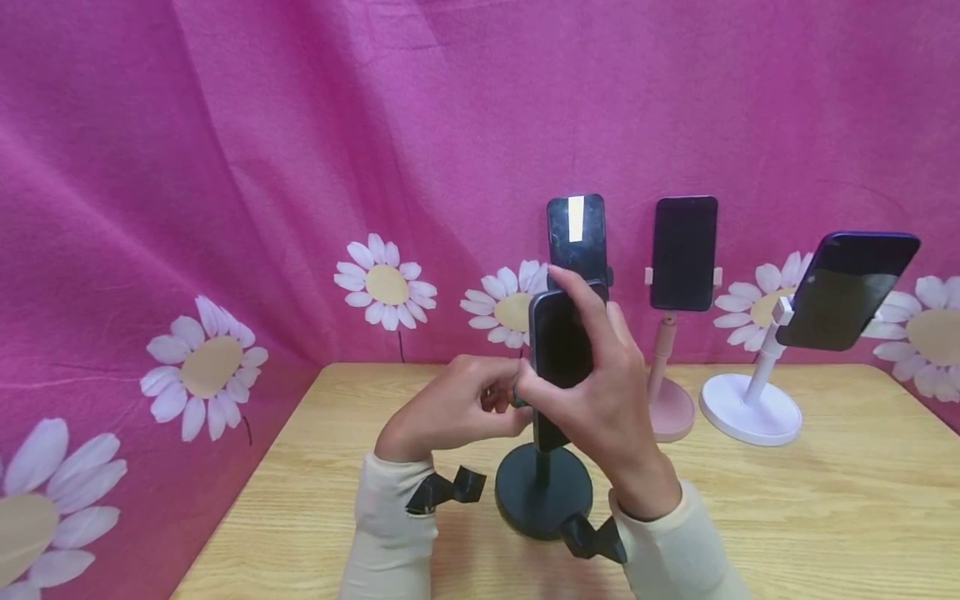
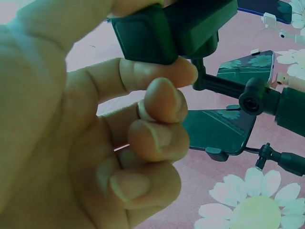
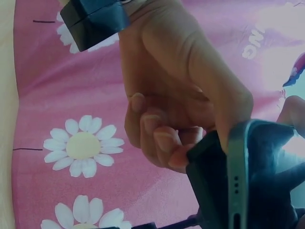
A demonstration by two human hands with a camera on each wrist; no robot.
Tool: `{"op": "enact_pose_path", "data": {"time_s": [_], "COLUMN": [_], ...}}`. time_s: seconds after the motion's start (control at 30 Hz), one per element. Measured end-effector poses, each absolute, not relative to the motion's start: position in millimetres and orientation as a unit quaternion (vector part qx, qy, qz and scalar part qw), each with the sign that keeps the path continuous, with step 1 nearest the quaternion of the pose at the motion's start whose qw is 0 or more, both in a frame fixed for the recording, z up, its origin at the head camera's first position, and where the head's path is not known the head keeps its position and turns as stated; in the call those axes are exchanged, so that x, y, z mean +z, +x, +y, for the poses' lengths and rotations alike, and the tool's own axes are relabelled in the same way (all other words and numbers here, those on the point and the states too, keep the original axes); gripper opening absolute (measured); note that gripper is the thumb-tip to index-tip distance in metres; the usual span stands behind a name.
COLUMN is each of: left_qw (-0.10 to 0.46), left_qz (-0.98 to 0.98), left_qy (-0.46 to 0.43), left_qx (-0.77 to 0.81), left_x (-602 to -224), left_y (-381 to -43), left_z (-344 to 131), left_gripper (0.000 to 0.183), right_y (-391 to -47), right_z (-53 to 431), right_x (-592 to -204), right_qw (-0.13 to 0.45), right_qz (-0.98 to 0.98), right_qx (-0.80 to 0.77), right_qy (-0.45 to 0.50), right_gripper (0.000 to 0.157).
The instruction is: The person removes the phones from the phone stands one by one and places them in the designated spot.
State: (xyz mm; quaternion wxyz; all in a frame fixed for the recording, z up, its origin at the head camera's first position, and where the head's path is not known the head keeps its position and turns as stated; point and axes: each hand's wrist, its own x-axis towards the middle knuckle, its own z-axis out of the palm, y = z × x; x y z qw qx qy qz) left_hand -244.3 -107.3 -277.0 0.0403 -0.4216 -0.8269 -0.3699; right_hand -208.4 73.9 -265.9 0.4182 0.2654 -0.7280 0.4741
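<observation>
A smartphone (image 1: 557, 337) with a dark screen stands upright on a black phone stand (image 1: 521, 492). My left hand (image 1: 457, 408) is at the phone's left side, its thumb and index finger pinching the stand's black clamp jaw (image 2: 143, 36). In the left wrist view the other fingers (image 2: 157, 138) are curled below the clamp. Across the phone's front lies my right hand (image 1: 611, 400); it grips the phone, with the thumb reaching to the left edge and the index finger up by the top. The right wrist view shows the phone's metal edge (image 3: 237, 181) beside the clamp.
Behind stands another phone (image 1: 577, 229) in a black holder. To the right are a phone (image 1: 684, 254) on a pink stand (image 1: 671, 412) and a tilted phone (image 1: 843, 292) on a white stand (image 1: 750, 408). A pink flowered cloth (image 1: 450, 125) hangs behind the wooden table (image 1: 840, 508).
</observation>
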Motion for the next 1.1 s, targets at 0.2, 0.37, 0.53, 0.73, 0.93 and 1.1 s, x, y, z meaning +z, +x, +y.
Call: {"op": "enact_pose_path", "data": {"time_s": [0.2, 0.37, 0.53, 0.73, 0.93, 1.1], "left_qw": [0.044, 0.046, 0.041, 0.042, 0.041, 0.038], "left_qz": [-0.828, -0.832, -0.838, -0.834, -0.841, -0.840], "left_qy": [-0.419, -0.414, -0.412, -0.427, -0.419, -0.417], "left_qx": [-0.369, -0.366, -0.356, -0.348, -0.340, -0.345], "left_x": [-276, -275, -273, -270, -270, -272], "left_y": [-242, -241, -239, -239, -239, -239], "left_z": [-108, -108, -109, -109, -108, -109], "left_gripper": [0.014, 0.012, 0.014, 0.017, 0.018, 0.016], "right_y": [-206, -206, -206, -202, -196, -190], "right_z": [70, 69, 73, 79, 86, 100], "right_x": [-266, -267, -264, -258, -254, -250], "right_qw": [0.408, 0.403, 0.404, 0.408, 0.427, 0.424], "right_qz": [-0.724, -0.720, -0.689, -0.645, -0.619, -0.653], "right_qx": [0.478, 0.481, 0.512, 0.558, 0.566, 0.553], "right_qy": [0.284, 0.297, 0.317, 0.325, 0.338, 0.297], "right_gripper": [0.082, 0.083, 0.085, 0.084, 0.084, 0.084]}}
